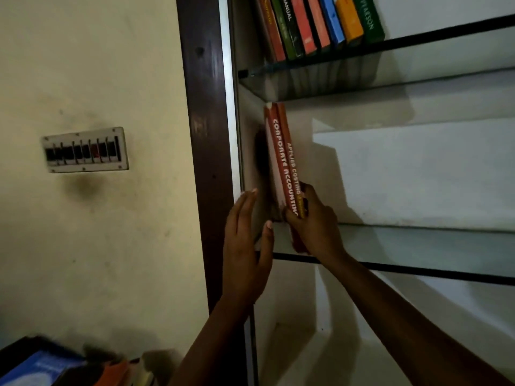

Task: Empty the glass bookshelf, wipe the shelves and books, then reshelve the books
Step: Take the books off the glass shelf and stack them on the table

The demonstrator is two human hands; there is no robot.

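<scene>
Two red books, "Corporate Accounting" (281, 160) and "Applied Costing" (291, 151), stand upright at the left end of the middle glass shelf (418, 246). My right hand (315, 221) grips their lower spines, thumb on the front and fingers behind. Just left of the books, my left hand (245, 246) is held flat with straight fingers against the cabinet's left side, holding nothing. Above them, the upper glass shelf (418, 51) carries a row of several coloured books (320, 23) leaning left.
A dark wooden frame post (203, 135) borders the shelf on the left. A switch board (85, 150) is mounted on the cream wall. A pile of books (64, 366) lies at the bottom left. The middle shelf to the right of the two books is bare.
</scene>
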